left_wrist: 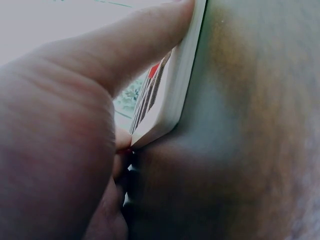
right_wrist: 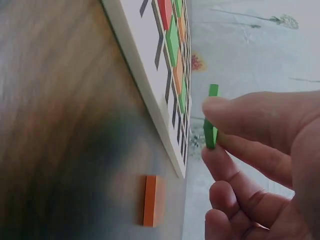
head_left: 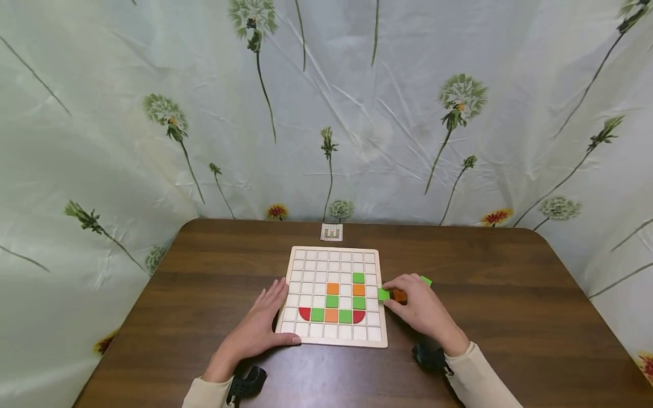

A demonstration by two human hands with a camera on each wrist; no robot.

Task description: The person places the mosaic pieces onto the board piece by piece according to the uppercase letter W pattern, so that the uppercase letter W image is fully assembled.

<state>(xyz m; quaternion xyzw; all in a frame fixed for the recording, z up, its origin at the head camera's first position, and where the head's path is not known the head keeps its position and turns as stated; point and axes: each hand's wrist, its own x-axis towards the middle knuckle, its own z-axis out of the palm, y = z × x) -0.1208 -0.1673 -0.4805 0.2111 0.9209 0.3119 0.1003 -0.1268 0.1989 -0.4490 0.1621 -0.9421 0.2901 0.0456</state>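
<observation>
A pale gridded board [head_left: 331,255] lies on the table with green, orange and red tiles in some cells. They form a U shape, with a red rounded tile [head_left: 304,313] at the lower left and another red rounded tile [head_left: 359,317] at the lower right. My left hand [head_left: 255,326] rests at the board's lower left corner, fingers along the left side and thumb [left_wrist: 150,37] at the near edge. Beside the right edge, my right hand [head_left: 420,306] pinches a green square tile [right_wrist: 210,132] between thumb and fingertips, held above the table.
An orange tile [right_wrist: 151,200] lies on the table right of the board, partly under my right hand in the head view. Another green tile [head_left: 426,280] shows behind that hand. A small pattern card [head_left: 331,232] lies beyond the board, near the table's far edge.
</observation>
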